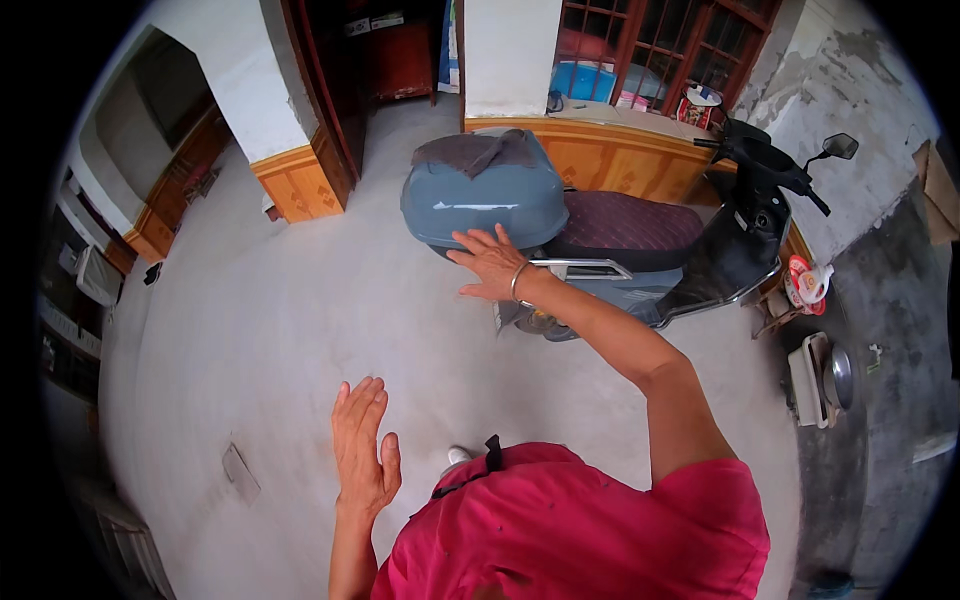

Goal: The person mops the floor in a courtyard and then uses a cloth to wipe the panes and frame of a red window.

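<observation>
My right hand (491, 264), with a metal bangle at the wrist, is spread with nothing in it, in front of the lower edge of a blue-grey scooter top box (484, 202); whether it touches the box I cannot tell. A dark cloth (480, 152) lies on the box. Behind the arm stands a scooter with a dark quilted seat (630, 221), handlebars (772, 161) and a mirror (841, 145). My left hand (365, 442) is raised over the floor at the lower left, empty, thumb apart from the fingers.
A tiled pillar (296, 184) stands beside a doorway at the upper left. Behind the scooter is a barred window (656, 56) over a tiled wall base. At the right are a small stool (772, 311) and basins (814, 382). A flat piece (241, 472) lies on the floor at the left.
</observation>
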Motion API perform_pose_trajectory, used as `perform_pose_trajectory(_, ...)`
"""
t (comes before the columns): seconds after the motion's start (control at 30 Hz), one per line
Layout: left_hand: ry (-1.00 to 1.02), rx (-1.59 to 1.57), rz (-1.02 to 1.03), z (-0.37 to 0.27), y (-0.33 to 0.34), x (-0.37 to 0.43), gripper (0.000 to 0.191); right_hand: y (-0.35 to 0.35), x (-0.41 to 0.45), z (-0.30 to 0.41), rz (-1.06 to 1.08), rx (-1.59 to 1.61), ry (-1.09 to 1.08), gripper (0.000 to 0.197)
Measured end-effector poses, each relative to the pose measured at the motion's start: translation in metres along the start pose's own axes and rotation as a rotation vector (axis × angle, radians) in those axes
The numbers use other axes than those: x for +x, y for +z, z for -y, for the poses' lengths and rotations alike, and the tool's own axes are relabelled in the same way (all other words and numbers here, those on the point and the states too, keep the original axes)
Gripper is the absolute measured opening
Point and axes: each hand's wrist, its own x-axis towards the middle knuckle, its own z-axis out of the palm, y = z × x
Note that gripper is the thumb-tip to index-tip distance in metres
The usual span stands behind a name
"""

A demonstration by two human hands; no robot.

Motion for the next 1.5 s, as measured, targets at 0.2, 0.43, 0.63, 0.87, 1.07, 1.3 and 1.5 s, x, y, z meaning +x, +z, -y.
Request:
perform_pose_trajectory(0.2,-0.076,-0.263,0.127,0.099,0.017,0.062,0.037,0.000,0.051,-0.028,-0.152,-0.072,0.099,0.062)
perform_pose_trajectory(0.43,-0.097,-0.464,0.250,0.182,0.072,0.142,0.038,-0.012,0.128,-0.103,-0.303,-0.177,0.143,0.063)
perform_pose_trajectory(0.63,-0.224,-0.577,0.339,0.229,0.110,0.218,0.043,-0.008,0.191,-0.155,-0.158,-0.191,0.222,0.059)
perform_pose_trajectory(0.87,-0.460,-1.029,0.422,0.300,0.165,0.267,0.048,-0.003,0.246,-0.204,-0.284,0.039,0.237,0.025)
perform_pose_trajectory(1.07,-0.832,-1.732,0.298,0.391,0.206,0.325,0.052,-0.045,0.357,-0.150,-0.321,0.628,0.190,0.026)
perform_pose_trajectory(1.3,-0.836,-2.210,0.172,0.500,0.182,0.396,0.054,-0.012,0.461,-0.055,-0.372,0.634,0.032,0.023)
perform_pose_trajectory(1.5,-1.030,-1.887,0.219,0.596,0.186,0.441,0.048,0.025,0.544,-0.061,-0.623,0.990,0.240,0.024)
